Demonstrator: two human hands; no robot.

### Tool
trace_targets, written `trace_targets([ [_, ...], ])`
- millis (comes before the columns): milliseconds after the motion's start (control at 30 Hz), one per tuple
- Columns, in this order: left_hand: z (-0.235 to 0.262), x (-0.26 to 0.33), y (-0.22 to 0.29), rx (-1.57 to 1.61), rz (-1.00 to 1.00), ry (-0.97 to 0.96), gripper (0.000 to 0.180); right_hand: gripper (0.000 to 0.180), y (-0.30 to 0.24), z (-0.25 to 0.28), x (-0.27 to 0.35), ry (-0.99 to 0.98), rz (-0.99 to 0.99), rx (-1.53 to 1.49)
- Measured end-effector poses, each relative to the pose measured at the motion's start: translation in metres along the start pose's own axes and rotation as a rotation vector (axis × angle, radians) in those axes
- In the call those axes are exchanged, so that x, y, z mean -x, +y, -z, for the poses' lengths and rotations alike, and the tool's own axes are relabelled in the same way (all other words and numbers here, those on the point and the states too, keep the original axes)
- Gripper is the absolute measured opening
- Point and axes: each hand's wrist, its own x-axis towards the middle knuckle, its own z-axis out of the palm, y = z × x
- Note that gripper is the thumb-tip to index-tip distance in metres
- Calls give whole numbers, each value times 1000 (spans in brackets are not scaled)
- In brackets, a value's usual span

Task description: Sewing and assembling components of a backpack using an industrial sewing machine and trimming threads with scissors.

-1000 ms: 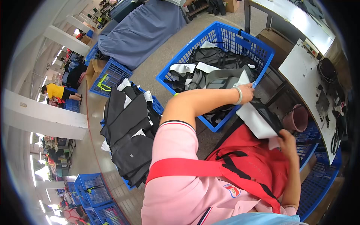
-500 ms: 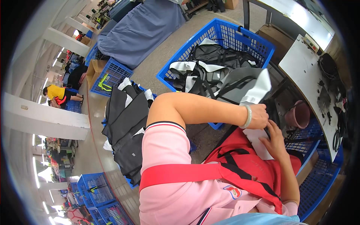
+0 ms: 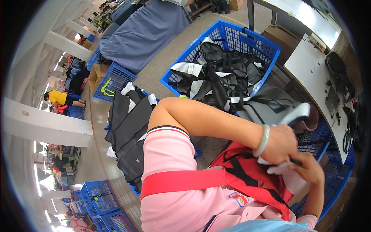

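The big blue plastic basket (image 3: 232,38) full of grey cloth blocks twelve o'clock; bare floor (image 3: 162,65) lies at eleven.

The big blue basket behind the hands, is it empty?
No, the blue basket is filled with black and grey fabric pieces.

Brown cardboard box (image 3: 279,35) beside blue basket (image 3: 247,38), under table

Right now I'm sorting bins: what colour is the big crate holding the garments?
Blue crate, clearest in the head view.
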Motion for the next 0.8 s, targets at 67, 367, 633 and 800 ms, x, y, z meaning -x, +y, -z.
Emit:
trace_targets([
  [67,24,-15,33,155,-110,137,15,25,-19,22,32,23,148,76],
  [367,28,-77,13,631,-14,158,21,45,-18,62,88,294,-353,190],
  [633,9,-111,-27,606,248,-97,25,26,25,50,63,535,-180,99],
  [800,0,-121,-38,604,267,-167,25,25,24,58,59,419,-249,101],
])
